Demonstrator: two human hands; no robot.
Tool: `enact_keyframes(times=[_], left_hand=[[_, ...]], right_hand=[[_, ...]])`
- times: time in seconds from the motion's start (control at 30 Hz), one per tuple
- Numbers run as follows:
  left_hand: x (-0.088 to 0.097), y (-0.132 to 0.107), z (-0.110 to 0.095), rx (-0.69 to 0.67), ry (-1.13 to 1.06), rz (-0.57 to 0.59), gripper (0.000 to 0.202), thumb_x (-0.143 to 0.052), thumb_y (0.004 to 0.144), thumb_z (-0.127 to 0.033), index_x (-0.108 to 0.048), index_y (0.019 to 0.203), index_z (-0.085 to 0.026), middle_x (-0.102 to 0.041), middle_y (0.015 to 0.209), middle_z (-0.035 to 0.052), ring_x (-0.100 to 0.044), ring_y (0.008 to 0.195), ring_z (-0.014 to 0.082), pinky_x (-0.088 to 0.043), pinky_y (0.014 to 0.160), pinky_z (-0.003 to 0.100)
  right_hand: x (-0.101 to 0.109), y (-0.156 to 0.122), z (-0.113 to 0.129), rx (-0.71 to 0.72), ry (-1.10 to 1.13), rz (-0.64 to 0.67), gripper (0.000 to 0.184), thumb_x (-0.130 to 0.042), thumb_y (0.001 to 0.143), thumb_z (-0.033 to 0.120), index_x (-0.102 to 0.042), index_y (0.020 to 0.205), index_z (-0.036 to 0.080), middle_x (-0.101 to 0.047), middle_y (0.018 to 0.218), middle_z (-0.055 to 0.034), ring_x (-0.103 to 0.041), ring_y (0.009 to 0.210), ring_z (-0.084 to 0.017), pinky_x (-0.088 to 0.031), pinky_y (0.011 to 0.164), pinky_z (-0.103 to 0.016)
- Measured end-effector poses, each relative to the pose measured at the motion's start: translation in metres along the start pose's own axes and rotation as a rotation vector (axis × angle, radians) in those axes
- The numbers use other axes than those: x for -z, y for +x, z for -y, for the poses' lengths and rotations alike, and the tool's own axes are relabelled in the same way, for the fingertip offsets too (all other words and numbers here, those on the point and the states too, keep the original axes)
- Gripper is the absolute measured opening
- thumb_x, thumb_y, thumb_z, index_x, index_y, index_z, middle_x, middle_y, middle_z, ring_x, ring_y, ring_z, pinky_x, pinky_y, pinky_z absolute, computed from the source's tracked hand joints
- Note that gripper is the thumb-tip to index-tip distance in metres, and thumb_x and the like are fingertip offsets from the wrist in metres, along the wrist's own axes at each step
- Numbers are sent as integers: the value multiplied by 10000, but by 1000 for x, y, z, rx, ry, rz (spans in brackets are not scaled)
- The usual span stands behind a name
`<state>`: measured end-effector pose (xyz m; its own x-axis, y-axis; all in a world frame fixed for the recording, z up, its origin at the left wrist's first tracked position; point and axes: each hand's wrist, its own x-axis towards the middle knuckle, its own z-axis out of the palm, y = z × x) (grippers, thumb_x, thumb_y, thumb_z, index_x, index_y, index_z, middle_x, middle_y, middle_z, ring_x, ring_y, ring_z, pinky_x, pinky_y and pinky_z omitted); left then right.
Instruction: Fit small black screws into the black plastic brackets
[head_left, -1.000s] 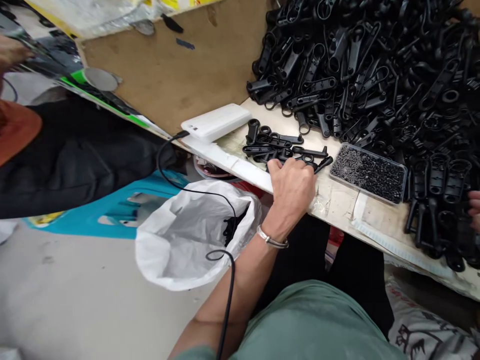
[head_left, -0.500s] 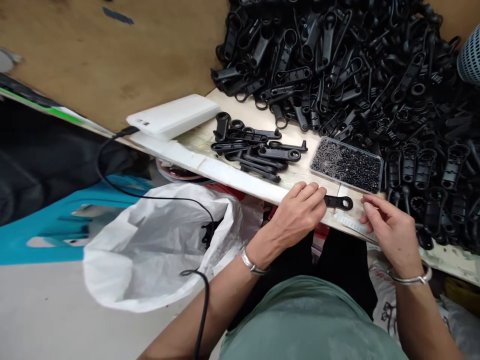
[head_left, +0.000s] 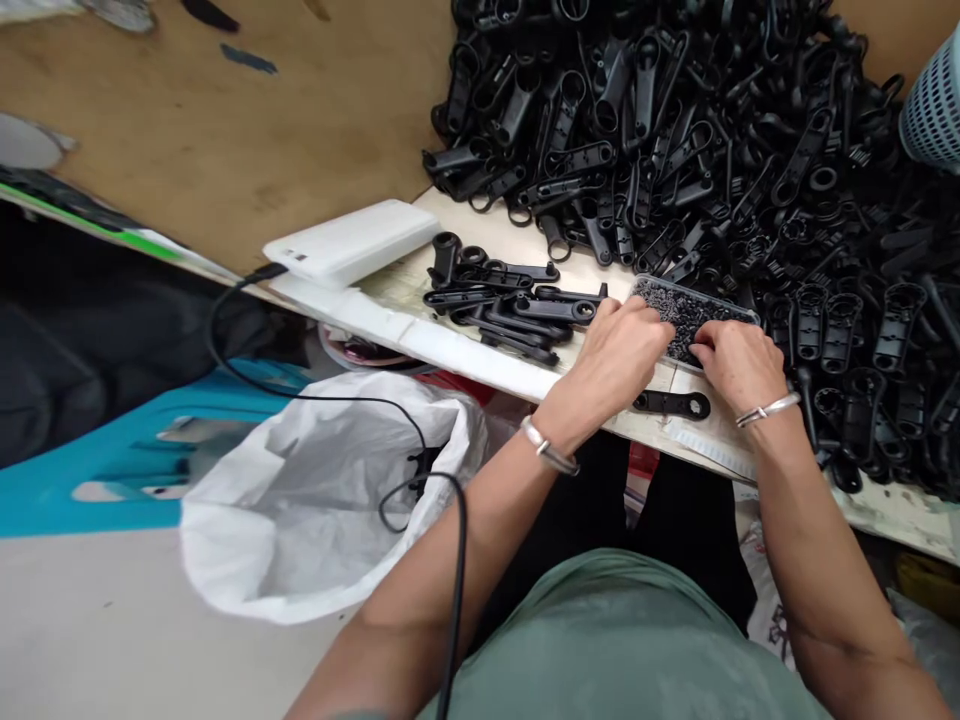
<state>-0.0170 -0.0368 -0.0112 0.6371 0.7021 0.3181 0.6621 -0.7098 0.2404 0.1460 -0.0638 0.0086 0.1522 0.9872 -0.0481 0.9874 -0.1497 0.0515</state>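
My left hand reaches over the left side of a clear shallow box filled with small black pieces. Its fingers are curled and closed, and the fingertips are partly hidden. At the right side of the same box, my right hand has thumb and fingers pinched together among the tiny pieces; whatever they hold is too small to make out. Just below both hands, a single black plastic arm with a ring end lies flat near the table's front edge, touched by neither hand.
Several black arms lie in a small heap left of the box. A large pile of similar parts covers the back and right. A white power bank with a black cable sits at left, above an open white sack.
Both hands have moved forward to the box of small pieces. My left hand has let go of the black plastic arm, which stays on the table edge.
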Motion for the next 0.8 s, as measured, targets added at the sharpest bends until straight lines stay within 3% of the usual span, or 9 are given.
enact_keyframes(times=[0.1, 0.23, 0.37, 0.53, 0.8], left_hand=[[-8, 21, 0, -3, -6, 75, 226, -488, 878, -50, -655, 771, -158, -683, 827, 65, -578, 947, 232, -357, 851, 383], [-10, 35, -1, 25, -37, 167, 278, -448, 841, 3, -666, 758, -148, -654, 731, 61, -603, 855, 219, -356, 876, 399], [-10, 37, 1, 19, -63, 204, 307, -411, 840, 2, -680, 807, -142, -650, 733, 67, -611, 843, 226, -357, 873, 420], [-11, 35, 2, 4, -59, 214, 341, -364, 878, 0, -673, 853, -142, -676, 842, 85, -590, 1013, 260, -354, 916, 459], [1, 44, -1, 142, -82, 379, 289, -403, 880, -32, -674, 922, -123, -700, 917, 99, -617, 997, 255, -362, 973, 476]], right_hand=[[-2, 1, -2, 17, 8, 10, 195, -550, 914, 260, -734, 979, 249, -702, 982, -105, -661, 901, -303, -478, 692, -358], [0, 1, -3, 11, 25, 20, 211, -544, 909, 237, -739, 989, 247, -704, 992, -109, -664, 933, -316, -492, 721, -375], [-2, -1, -8, 23, 85, -55, 246, -541, 911, 244, -743, 1052, 249, -708, 1042, -103, -664, 947, -325, -502, 755, -401], [-6, -3, -13, 80, 160, -172, 238, -539, 915, 230, -763, 993, 205, -725, 975, -104, -672, 903, -297, -497, 797, -388], [-3, -4, -10, 42, 228, -240, 149, -638, 884, 261, -769, 902, 194, -721, 822, -84, -667, 827, -267, -489, 790, -365]])
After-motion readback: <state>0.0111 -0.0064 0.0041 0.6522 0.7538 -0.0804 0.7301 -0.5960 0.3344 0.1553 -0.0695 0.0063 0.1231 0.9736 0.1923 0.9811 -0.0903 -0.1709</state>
